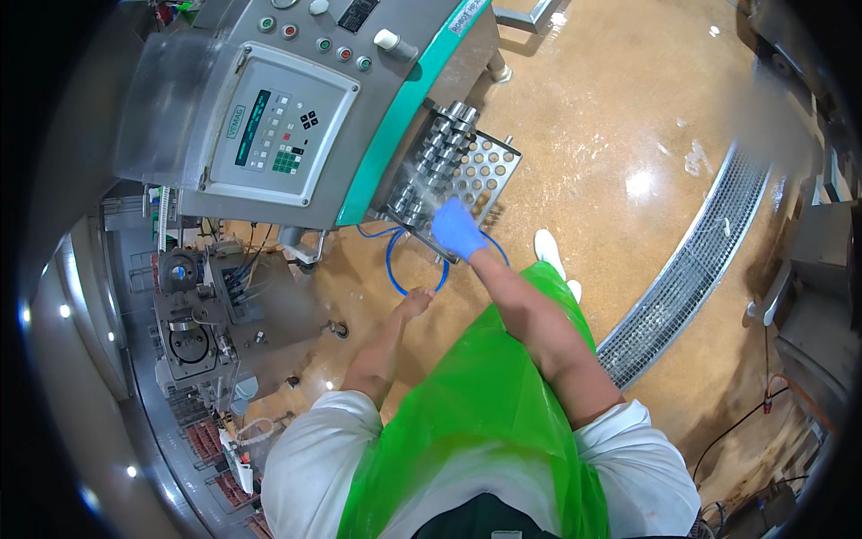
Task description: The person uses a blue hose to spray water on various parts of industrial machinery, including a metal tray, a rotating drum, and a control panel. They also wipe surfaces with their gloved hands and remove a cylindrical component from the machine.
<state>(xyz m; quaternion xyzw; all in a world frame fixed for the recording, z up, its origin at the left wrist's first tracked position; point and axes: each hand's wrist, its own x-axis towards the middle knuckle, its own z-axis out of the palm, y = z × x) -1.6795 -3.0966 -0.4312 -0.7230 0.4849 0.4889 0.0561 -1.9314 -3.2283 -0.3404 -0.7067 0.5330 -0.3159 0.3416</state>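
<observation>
My right hand (458,229), in a blue glove, is closed around the end of a blue hose (388,259); the nozzle itself is hidden by the fingers. A fine spray leaves it toward several steel feed screws or rotors (431,162) with toothed, ring-like sections. They lie on a steel rack (495,158) with round holes, at the side of a Vemag machine (316,162). Lower down, my bare left hand (417,302) grips a loop of the same hose above the floor.
The machine's control panel (279,124) has a lit display and buttons. A wheeled steel machine (202,316) stands at left. A drain grating (680,276) curves across the wet tan floor (572,135). Steel equipment (825,263) stands at far right. My green apron (471,404) hangs below my arms.
</observation>
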